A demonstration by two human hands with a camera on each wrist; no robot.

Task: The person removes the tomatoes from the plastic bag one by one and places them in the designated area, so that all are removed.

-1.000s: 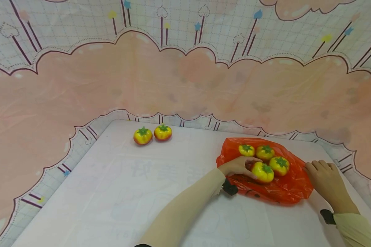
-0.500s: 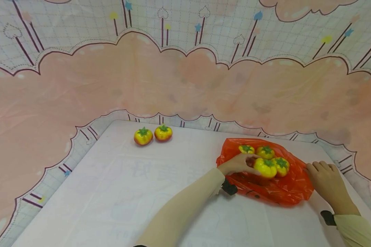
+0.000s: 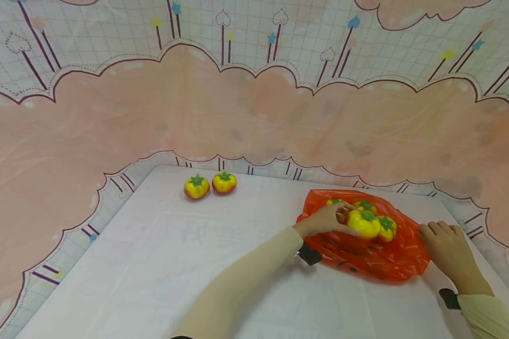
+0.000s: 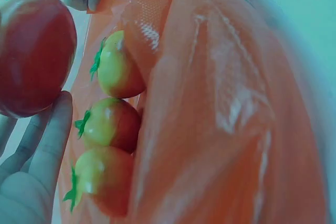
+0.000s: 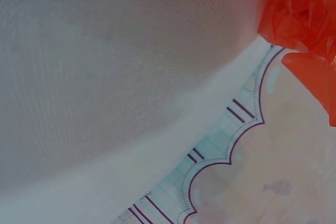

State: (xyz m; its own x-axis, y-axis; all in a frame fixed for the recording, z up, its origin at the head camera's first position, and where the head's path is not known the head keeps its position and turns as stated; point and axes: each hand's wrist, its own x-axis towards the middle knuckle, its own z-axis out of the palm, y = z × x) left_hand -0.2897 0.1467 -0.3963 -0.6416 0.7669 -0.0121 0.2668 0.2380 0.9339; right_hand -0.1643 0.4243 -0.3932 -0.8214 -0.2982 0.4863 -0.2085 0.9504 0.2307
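My left hand [image 3: 322, 221] grips a yellow-and-red tomato [image 3: 362, 225] with a green star-shaped calyx, over an orange-red plastic bag [image 3: 392, 268] on the table. In the left wrist view its smooth red underside [image 4: 34, 56] faces the camera, raised off the bag, with fingers [image 4: 55, 135] against it. Several other tomatoes lie on the bag, one at its right [image 3: 388, 230], one behind [image 3: 366, 205]; another [image 3: 334, 201] is partly hidden by my left hand. My right hand [image 3: 447, 252] pinches the bag's right edge. The right wrist view shows only bag [image 5: 302, 14], not the hand.
Two more tomatoes stand at the back left of the white table [image 3: 152, 263], a left one [image 3: 196, 187] and a right one [image 3: 224, 182]. A pink printed cloth [image 3: 237, 113] rises behind the table.
My left hand has raised the tomato it holds and carried it slightly towards the back of the bag. My right hand stays at the bag's edge.
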